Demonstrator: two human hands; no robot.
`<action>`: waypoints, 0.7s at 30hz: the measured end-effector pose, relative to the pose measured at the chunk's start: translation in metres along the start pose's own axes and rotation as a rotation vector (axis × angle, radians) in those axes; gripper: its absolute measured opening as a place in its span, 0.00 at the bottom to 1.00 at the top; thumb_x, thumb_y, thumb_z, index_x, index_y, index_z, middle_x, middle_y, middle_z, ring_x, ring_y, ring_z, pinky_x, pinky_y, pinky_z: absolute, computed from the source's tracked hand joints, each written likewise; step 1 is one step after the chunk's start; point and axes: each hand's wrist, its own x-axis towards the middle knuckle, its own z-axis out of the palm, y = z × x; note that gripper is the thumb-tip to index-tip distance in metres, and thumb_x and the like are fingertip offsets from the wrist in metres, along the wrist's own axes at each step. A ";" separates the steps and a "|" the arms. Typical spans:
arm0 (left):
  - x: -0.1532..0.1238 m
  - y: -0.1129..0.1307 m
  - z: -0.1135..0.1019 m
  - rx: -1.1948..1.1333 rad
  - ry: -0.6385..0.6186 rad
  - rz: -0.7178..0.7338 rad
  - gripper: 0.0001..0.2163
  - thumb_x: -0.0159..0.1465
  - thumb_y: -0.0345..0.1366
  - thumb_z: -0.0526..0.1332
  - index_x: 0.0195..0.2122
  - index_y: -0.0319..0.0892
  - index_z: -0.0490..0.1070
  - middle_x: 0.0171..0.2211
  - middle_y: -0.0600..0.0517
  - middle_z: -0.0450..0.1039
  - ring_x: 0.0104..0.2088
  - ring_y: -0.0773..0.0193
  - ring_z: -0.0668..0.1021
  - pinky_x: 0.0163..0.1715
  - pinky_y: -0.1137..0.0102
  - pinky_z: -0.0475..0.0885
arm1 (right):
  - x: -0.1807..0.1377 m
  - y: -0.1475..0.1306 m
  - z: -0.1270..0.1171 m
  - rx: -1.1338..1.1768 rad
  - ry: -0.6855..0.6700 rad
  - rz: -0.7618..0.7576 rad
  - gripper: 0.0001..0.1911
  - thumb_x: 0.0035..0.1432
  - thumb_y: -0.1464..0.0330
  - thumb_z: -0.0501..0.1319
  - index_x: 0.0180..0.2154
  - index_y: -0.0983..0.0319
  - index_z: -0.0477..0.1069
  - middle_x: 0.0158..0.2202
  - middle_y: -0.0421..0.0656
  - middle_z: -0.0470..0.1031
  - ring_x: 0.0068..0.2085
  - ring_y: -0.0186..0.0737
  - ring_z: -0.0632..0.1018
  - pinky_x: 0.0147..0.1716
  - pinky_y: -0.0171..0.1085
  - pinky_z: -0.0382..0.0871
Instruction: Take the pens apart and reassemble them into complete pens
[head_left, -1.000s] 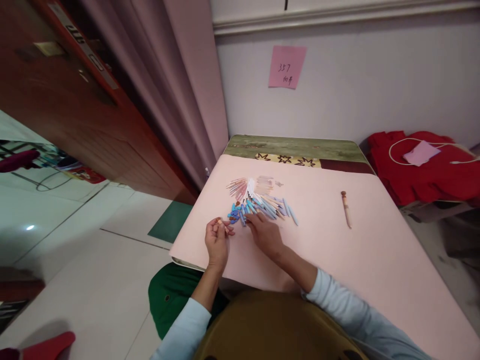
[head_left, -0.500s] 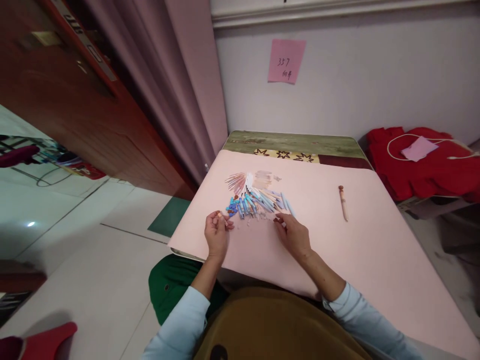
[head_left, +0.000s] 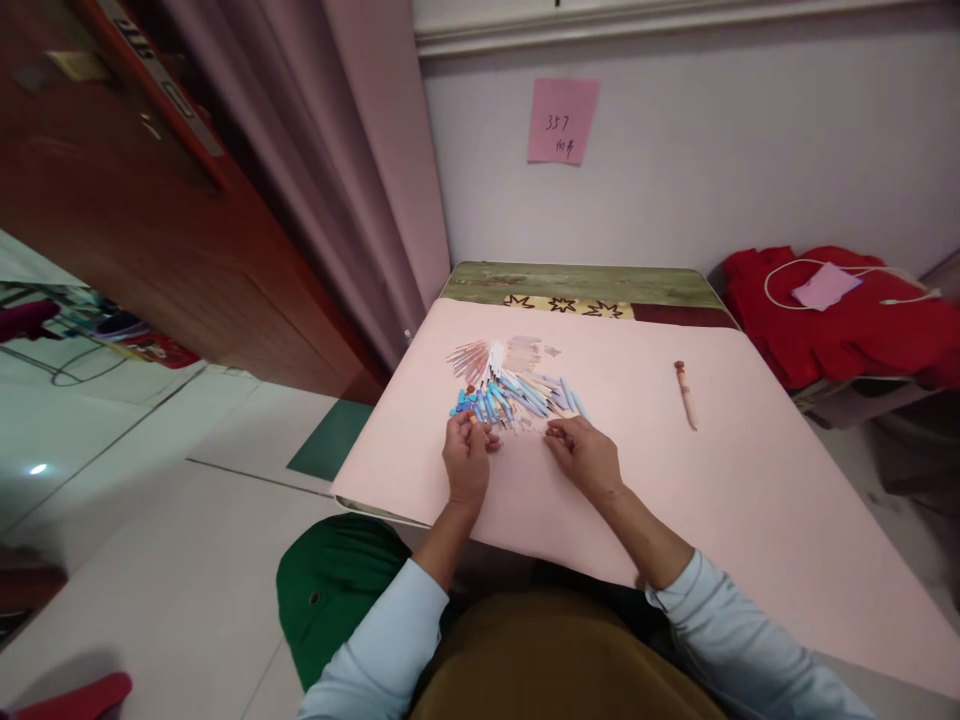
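My left hand (head_left: 468, 465) is closed, thumb against fingers, around a small orange-tan piece whose kind I cannot make out. It hovers at the near left edge of a pile of pen parts. My right hand (head_left: 589, 460) is at the pile's near right edge, fingertips pinched; what they hold, if anything, is too small to tell. Between and beyond the hands lie blue pen barrels (head_left: 531, 396), thin pinkish-brown sticks (head_left: 469, 360), white sticks (head_left: 495, 358), clear tubes (head_left: 523, 353) and small blue pieces (head_left: 459, 402). Tiny pale bits (head_left: 521, 425) lie at the near side.
A whole pen (head_left: 685, 396) with a brown topper lies to the right on the pink-covered table (head_left: 720, 520). Red cloth (head_left: 832, 330) with a white cable is beyond the table's right edge. A green stool (head_left: 330, 590) stands at the near left, a wooden door (head_left: 225, 260) farther left.
My left hand has moved right and slightly up, closer to my right hand, with the small orange-tan piece still in it. My right hand stays by the pile. The view has shifted slightly.
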 end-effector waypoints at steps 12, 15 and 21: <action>-0.003 0.005 -0.008 -0.151 0.054 -0.040 0.17 0.60 0.43 0.63 0.45 0.40 0.65 0.30 0.51 0.74 0.25 0.66 0.77 0.26 0.69 0.75 | -0.002 0.000 -0.002 0.033 0.058 0.022 0.12 0.60 0.62 0.59 0.43 0.56 0.77 0.40 0.41 0.77 0.36 0.36 0.77 0.36 0.34 0.66; -0.003 0.006 -0.007 -0.137 0.034 -0.036 0.16 0.59 0.42 0.63 0.44 0.39 0.64 0.29 0.52 0.74 0.24 0.67 0.77 0.25 0.70 0.74 | -0.006 -0.001 -0.002 0.044 0.118 0.022 0.14 0.61 0.60 0.58 0.44 0.57 0.76 0.40 0.42 0.77 0.34 0.36 0.76 0.36 0.34 0.66; -0.002 0.004 -0.006 -0.135 0.018 -0.016 0.17 0.58 0.42 0.64 0.44 0.39 0.64 0.28 0.53 0.74 0.23 0.68 0.76 0.23 0.71 0.74 | -0.002 -0.023 -0.001 0.023 0.082 -0.060 0.10 0.62 0.64 0.57 0.38 0.57 0.77 0.39 0.41 0.77 0.38 0.36 0.76 0.37 0.32 0.64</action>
